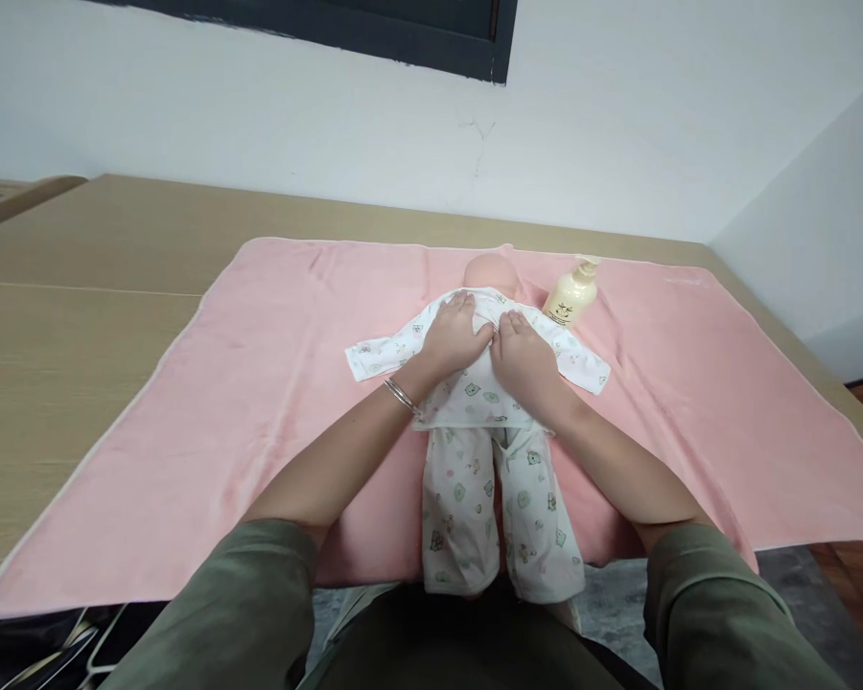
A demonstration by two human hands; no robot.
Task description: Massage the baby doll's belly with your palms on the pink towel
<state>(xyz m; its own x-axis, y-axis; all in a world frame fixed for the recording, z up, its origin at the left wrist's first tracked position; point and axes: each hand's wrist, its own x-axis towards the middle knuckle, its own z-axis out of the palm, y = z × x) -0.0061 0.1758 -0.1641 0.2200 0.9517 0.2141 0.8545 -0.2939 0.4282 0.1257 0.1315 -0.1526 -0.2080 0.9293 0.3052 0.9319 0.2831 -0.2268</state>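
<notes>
Left hand (454,335), right hand (526,359) — on clothed doll (477,402), pink blanket (259,402) beneath

One head-worn view, facing forward and down across a pale wood-grained bench (79,249).
The camera sits above the wearer's own olive-green fabric sleeves (244,594), which enter at the bottom edge, nearest the lens; a doll in white printed clothes (475,398) lies close to the frame's centre, farther off, while a plain white wall (604,125) closes the top, its foot slanting down rightward.
</notes>
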